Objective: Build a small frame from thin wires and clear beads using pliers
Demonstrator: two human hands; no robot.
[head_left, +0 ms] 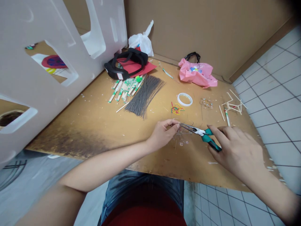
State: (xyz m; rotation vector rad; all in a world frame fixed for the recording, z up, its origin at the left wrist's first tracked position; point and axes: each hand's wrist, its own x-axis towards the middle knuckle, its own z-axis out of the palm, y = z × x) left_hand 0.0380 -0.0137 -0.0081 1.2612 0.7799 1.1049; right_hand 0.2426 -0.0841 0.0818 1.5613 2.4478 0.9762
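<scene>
Live at the counter [70, 139], the right hand [237, 153] has its grip closed around a pair of teal-handled needle-nose pliers [208, 136], the nose pointing toward 9 o'clock. The left hand [163, 133] reaches in from 8 o'clock, its grip pressed together right at the pliers' nose, though whatever it pinches there is too fine to make out. Just below that nose, a small piece of wire with clear beads [181, 138] lies on the counter.

Looking out from the hands, a fan of dark wire rods [143, 97] sits at 10 o'clock, right beside a heap of paper-wrapped chopsticks [124, 89]. At 11 o'clock, a black strap [125, 64] rests on red paper [143, 67]. At 12 o'clock, there's a roll of clear tape [184, 99], colored rubber bands [177, 109] just beside it, and a pink plastic bag [196, 73] farther back. A beaded wire cluster [206, 103] lies at 1 o'clock, and a small stick frame [232, 105] stands out at 2 o'clock!
</scene>
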